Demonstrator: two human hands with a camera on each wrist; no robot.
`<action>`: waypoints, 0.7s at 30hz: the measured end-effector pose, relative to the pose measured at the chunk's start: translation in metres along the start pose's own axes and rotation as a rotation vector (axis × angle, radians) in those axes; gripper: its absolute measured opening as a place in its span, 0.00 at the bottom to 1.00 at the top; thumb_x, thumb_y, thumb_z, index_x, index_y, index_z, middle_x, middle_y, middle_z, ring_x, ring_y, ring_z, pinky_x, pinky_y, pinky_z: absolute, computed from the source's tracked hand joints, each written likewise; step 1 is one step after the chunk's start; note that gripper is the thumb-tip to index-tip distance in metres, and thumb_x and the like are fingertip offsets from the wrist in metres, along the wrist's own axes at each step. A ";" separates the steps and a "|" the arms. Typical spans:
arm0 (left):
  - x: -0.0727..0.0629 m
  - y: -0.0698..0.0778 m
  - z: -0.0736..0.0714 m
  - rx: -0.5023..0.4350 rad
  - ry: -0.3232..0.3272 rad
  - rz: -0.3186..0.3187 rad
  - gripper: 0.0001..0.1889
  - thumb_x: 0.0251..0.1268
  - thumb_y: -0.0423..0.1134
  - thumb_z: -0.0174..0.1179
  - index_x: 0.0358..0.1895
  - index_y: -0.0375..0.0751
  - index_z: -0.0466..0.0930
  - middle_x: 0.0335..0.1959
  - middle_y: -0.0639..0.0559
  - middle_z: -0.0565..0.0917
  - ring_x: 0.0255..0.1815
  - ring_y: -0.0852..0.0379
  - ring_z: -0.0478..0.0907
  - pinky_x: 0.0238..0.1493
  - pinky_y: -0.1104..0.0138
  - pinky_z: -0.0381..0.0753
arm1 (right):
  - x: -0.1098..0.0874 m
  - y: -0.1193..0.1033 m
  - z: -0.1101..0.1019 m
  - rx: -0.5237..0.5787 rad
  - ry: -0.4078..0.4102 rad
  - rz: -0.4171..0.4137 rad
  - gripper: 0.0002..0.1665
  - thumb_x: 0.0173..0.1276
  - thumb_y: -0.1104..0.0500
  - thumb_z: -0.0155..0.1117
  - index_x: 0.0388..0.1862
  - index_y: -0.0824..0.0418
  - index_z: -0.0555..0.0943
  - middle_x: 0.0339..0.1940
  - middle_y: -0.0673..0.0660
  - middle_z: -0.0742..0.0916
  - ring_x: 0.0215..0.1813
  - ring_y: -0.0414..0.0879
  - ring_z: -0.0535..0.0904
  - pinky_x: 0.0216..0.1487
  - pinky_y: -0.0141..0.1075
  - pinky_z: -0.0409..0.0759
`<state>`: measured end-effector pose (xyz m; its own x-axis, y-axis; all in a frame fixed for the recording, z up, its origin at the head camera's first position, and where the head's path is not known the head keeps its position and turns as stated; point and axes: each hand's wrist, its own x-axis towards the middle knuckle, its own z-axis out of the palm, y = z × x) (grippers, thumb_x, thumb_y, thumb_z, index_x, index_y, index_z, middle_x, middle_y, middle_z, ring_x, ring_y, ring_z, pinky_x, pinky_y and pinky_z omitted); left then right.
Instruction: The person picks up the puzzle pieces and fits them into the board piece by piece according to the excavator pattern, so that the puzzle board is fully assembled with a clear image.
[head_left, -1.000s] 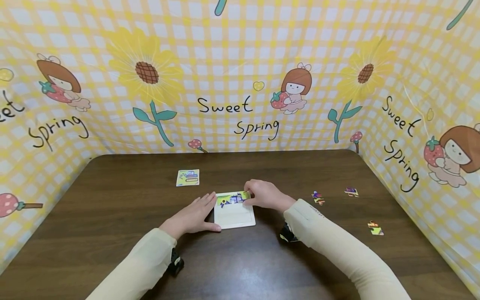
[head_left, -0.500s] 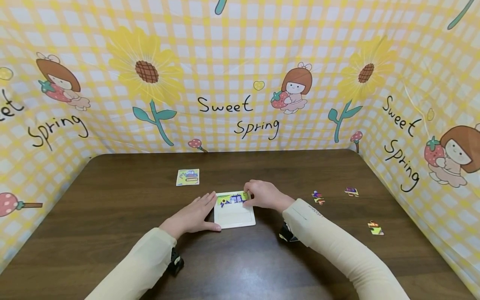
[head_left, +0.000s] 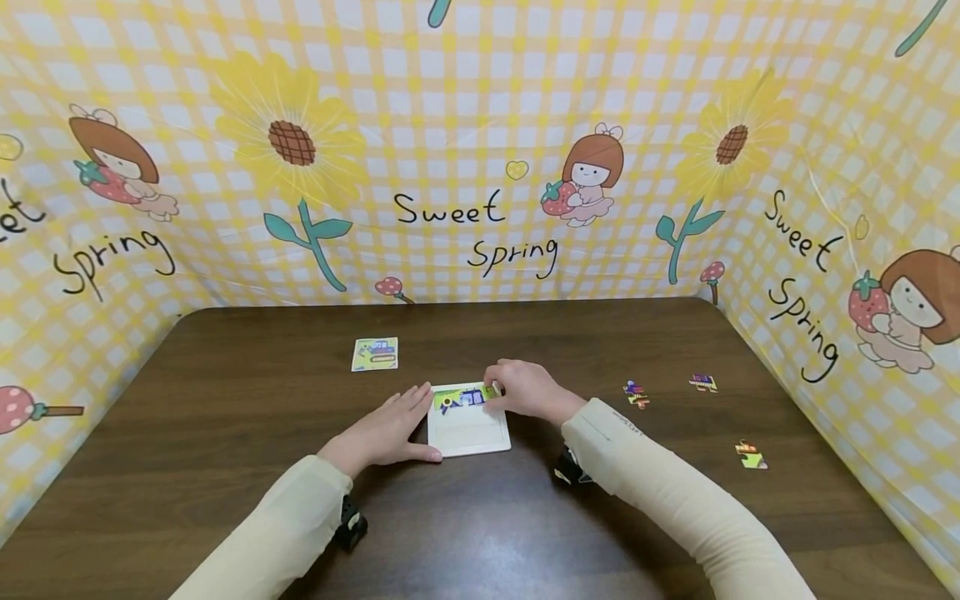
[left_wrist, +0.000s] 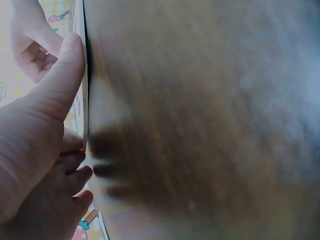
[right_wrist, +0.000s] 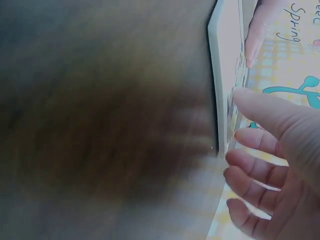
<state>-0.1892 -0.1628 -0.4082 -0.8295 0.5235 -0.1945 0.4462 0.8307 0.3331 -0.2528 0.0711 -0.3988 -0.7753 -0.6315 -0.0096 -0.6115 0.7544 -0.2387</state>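
Note:
A white square puzzle tray lies on the table, with colourful jigsaw pieces along its far side. My left hand rests along the tray's left edge. Its thumb is at the near corner and its other fingers are at the far corner. At the far right corner my right hand pinches a jigsaw piece between thumb and curled forefinger, largely hidden by the fingers. In the right wrist view the thumb touches the tray's top, while the other fingers curl loosely beyond it.
A picture card with a digger lies beyond the tray to the left. Loose jigsaw pieces lie to the right: a small cluster, one farther back and one nearer. A checked cloth rises behind the brown table.
My right hand has shifted very slightly left at the tray's far right corner. The left hand, the tray and the loose pieces have stayed put.

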 end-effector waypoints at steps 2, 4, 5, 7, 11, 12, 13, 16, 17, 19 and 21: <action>0.000 0.000 0.000 -0.002 -0.001 -0.003 0.51 0.54 0.63 0.57 0.70 0.28 0.49 0.71 0.36 0.49 0.71 0.41 0.45 0.67 0.52 0.46 | 0.000 -0.002 0.000 -0.015 0.005 0.009 0.14 0.57 0.51 0.70 0.38 0.57 0.81 0.28 0.50 0.78 0.28 0.41 0.70 0.27 0.33 0.69; 0.000 0.000 0.000 -0.002 -0.003 -0.006 0.51 0.54 0.64 0.57 0.70 0.28 0.49 0.71 0.36 0.49 0.71 0.41 0.45 0.67 0.52 0.46 | 0.000 -0.003 0.001 -0.035 0.015 0.010 0.14 0.56 0.51 0.70 0.37 0.57 0.81 0.27 0.50 0.77 0.27 0.41 0.70 0.27 0.33 0.69; 0.000 0.000 0.000 -0.002 -0.004 -0.007 0.51 0.54 0.64 0.57 0.70 0.28 0.49 0.71 0.36 0.49 0.71 0.42 0.45 0.67 0.52 0.46 | -0.001 -0.003 0.001 -0.044 0.022 0.006 0.14 0.56 0.51 0.70 0.36 0.57 0.81 0.27 0.49 0.77 0.27 0.41 0.70 0.27 0.33 0.69; 0.000 0.000 0.000 -0.002 -0.006 -0.010 0.51 0.54 0.64 0.57 0.70 0.28 0.49 0.71 0.36 0.49 0.71 0.42 0.45 0.67 0.52 0.46 | -0.001 -0.004 0.002 -0.072 0.038 -0.012 0.13 0.56 0.50 0.70 0.35 0.57 0.82 0.27 0.49 0.78 0.27 0.40 0.70 0.26 0.33 0.70; 0.001 0.000 0.000 -0.002 -0.007 -0.013 0.51 0.54 0.64 0.57 0.70 0.28 0.49 0.71 0.36 0.49 0.71 0.42 0.45 0.67 0.52 0.46 | -0.001 -0.004 0.003 -0.122 0.063 -0.060 0.13 0.55 0.50 0.70 0.37 0.56 0.83 0.29 0.49 0.80 0.28 0.39 0.71 0.26 0.32 0.71; 0.001 0.000 0.000 -0.001 -0.008 -0.014 0.51 0.55 0.64 0.57 0.70 0.28 0.49 0.71 0.36 0.49 0.71 0.42 0.45 0.67 0.52 0.46 | -0.001 -0.004 0.004 -0.127 0.066 -0.071 0.13 0.55 0.50 0.70 0.37 0.55 0.83 0.30 0.49 0.80 0.28 0.39 0.71 0.25 0.32 0.70; 0.000 0.000 0.000 -0.001 -0.007 -0.014 0.51 0.55 0.64 0.57 0.70 0.28 0.49 0.71 0.36 0.49 0.71 0.42 0.45 0.67 0.52 0.46 | -0.001 -0.004 0.004 -0.132 0.069 -0.080 0.13 0.55 0.50 0.70 0.38 0.55 0.84 0.30 0.49 0.80 0.28 0.39 0.70 0.25 0.32 0.70; 0.000 0.001 0.000 -0.001 -0.008 -0.012 0.50 0.55 0.63 0.57 0.70 0.28 0.49 0.71 0.35 0.49 0.71 0.42 0.44 0.67 0.52 0.46 | -0.001 -0.003 0.004 -0.133 0.074 -0.093 0.13 0.55 0.50 0.71 0.38 0.55 0.85 0.29 0.48 0.80 0.28 0.39 0.70 0.24 0.31 0.69; 0.000 0.001 -0.001 -0.001 -0.009 -0.012 0.50 0.55 0.63 0.57 0.70 0.28 0.49 0.71 0.35 0.49 0.71 0.42 0.44 0.67 0.52 0.46 | -0.001 -0.003 0.004 -0.131 0.074 -0.097 0.13 0.56 0.51 0.70 0.38 0.55 0.85 0.30 0.48 0.81 0.28 0.39 0.70 0.24 0.31 0.69; 0.000 0.001 -0.001 0.000 -0.007 -0.009 0.50 0.55 0.63 0.57 0.70 0.28 0.49 0.71 0.35 0.49 0.71 0.41 0.44 0.67 0.52 0.46 | -0.001 -0.002 0.004 -0.130 0.077 -0.104 0.13 0.56 0.51 0.70 0.38 0.55 0.85 0.30 0.48 0.81 0.28 0.39 0.71 0.24 0.31 0.69; -0.001 0.002 -0.001 -0.002 -0.007 -0.005 0.50 0.55 0.63 0.57 0.69 0.28 0.49 0.71 0.35 0.49 0.71 0.41 0.44 0.67 0.52 0.46 | -0.001 -0.003 0.005 -0.123 0.077 -0.108 0.13 0.56 0.52 0.70 0.39 0.54 0.86 0.31 0.48 0.82 0.29 0.38 0.72 0.25 0.30 0.70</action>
<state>-0.1881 -0.1620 -0.4067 -0.8293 0.5208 -0.2027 0.4416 0.8329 0.3335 -0.2496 0.0690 -0.4030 -0.7111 -0.6979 0.0850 -0.7028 0.7022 -0.1141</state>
